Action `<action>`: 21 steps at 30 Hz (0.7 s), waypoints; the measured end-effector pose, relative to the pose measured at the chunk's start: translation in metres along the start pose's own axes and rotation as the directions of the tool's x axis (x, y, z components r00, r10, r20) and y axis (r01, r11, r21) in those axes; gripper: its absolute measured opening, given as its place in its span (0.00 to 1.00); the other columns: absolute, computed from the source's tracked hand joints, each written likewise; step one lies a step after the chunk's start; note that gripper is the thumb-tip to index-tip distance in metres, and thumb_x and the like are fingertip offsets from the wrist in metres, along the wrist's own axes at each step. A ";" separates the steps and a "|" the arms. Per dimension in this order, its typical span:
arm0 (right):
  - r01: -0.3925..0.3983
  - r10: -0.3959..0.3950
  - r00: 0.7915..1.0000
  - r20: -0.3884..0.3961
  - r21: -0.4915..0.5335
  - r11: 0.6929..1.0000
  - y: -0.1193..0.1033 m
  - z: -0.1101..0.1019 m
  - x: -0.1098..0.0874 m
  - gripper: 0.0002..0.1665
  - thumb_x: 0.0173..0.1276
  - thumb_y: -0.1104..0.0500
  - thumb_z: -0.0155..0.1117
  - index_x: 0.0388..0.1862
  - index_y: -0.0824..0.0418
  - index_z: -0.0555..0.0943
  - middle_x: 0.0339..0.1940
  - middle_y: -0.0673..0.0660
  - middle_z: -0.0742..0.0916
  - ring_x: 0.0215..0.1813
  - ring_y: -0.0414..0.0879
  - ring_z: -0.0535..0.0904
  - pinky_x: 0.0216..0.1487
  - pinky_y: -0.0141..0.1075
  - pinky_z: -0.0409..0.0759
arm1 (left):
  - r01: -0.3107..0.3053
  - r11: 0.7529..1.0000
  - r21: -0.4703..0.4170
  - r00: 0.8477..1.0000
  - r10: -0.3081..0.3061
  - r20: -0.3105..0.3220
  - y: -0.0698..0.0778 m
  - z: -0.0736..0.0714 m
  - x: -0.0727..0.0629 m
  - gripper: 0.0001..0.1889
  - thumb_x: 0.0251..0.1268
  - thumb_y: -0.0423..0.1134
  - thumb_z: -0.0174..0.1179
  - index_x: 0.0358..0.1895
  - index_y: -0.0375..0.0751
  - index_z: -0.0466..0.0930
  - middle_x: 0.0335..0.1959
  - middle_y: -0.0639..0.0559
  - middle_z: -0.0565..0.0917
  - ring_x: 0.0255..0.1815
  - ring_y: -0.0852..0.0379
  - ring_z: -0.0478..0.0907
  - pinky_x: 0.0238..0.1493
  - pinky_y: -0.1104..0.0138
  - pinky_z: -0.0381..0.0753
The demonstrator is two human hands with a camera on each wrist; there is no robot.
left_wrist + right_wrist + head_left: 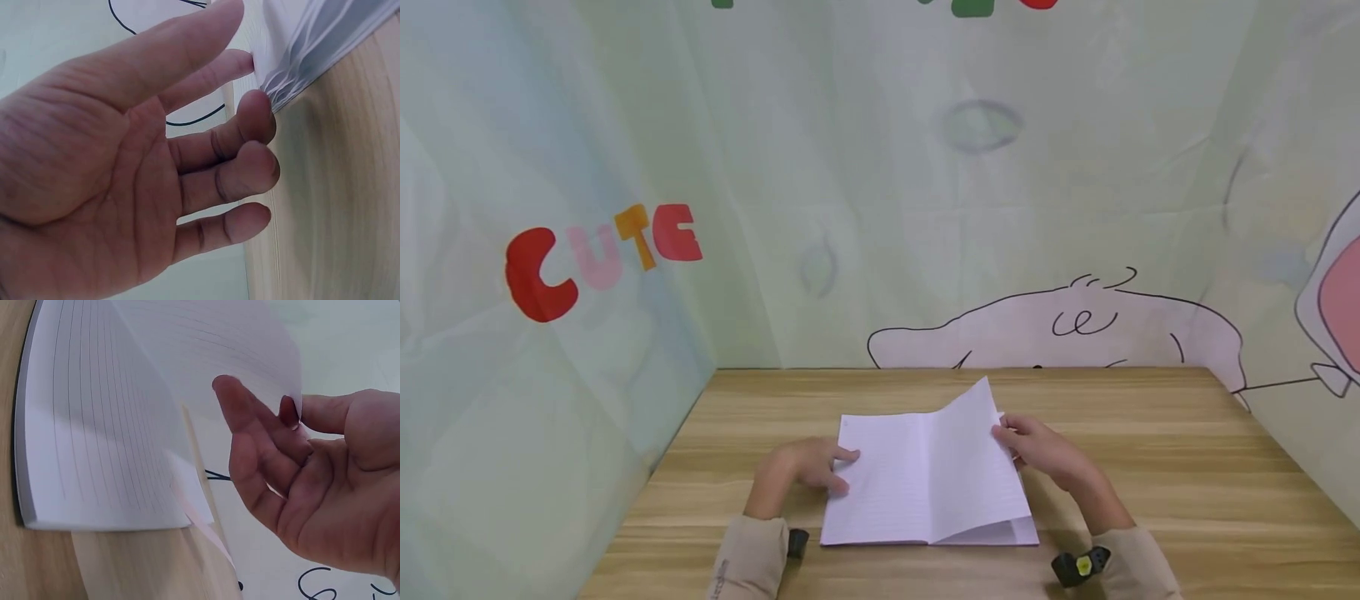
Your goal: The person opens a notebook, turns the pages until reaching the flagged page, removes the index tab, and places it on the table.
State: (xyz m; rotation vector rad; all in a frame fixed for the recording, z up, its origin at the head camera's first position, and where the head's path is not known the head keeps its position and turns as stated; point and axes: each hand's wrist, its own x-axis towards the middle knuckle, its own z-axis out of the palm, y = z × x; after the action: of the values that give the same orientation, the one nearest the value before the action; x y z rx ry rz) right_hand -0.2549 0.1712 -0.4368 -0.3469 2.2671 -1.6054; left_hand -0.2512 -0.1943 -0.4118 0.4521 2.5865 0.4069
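Observation:
An open notebook (880,492) with faintly ruled white pages lies on the wooden table. Its right-hand leaf (973,475) is lifted and bowed, with the outer edge off the pages below. My right hand (1045,450) pinches that edge between thumb and fingers, as the right wrist view also shows. At the left page's outer edge, my left hand (812,465) rests its index finger and thumb on or beside the paper. In the left wrist view its other fingers (250,169) are loosely bent and hold nothing. A pale pink ribbon (203,522) hangs out of the notebook.
The wood-grain table (760,396) runs back to a printed cloth backdrop (850,208) with cartoon drawings and coloured letters. Cloth also rises along the left and right sides. A black band (1081,567) is on the right wrist, below the beige sleeve's edge.

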 end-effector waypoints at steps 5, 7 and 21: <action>-0.037 0.039 0.999 -0.016 0.081 0.996 -0.001 0.006 0.002 0.24 0.83 0.57 0.44 0.64 0.76 0.67 0.44 0.60 0.82 0.43 0.49 0.80 0.46 0.41 0.78 | 0.007 1.000 0.009 1.000 -0.007 0.001 0.000 0.000 -0.001 0.30 0.61 0.42 0.70 0.67 0.44 0.76 0.69 0.38 0.72 0.51 0.49 0.71 0.56 0.53 0.71; -0.032 0.033 0.999 -0.005 0.119 0.992 -0.001 0.008 0.003 0.29 0.83 0.56 0.43 0.70 0.78 0.62 0.48 0.62 0.82 0.46 0.49 0.80 0.50 0.42 0.78 | 0.009 1.000 0.008 1.000 -0.009 0.001 0.000 0.000 0.000 0.30 0.60 0.42 0.70 0.68 0.44 0.76 0.69 0.38 0.72 0.51 0.49 0.71 0.56 0.53 0.71; 0.005 -0.055 0.991 0.122 0.376 0.926 0.000 0.034 0.011 0.20 0.82 0.59 0.42 0.61 0.75 0.63 0.44 0.53 0.82 0.46 0.46 0.82 0.51 0.39 0.78 | 0.024 0.999 0.023 1.000 -0.025 0.018 -0.001 0.000 0.001 0.30 0.62 0.43 0.69 0.68 0.44 0.75 0.70 0.40 0.72 0.51 0.51 0.71 0.59 0.52 0.70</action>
State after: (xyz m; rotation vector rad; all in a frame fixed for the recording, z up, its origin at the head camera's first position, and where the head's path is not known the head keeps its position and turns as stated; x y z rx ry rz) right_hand -0.2509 0.1379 -0.4481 -0.3741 1.8139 -1.9242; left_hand -0.2527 -0.1950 -0.4125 0.4293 2.5790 0.3640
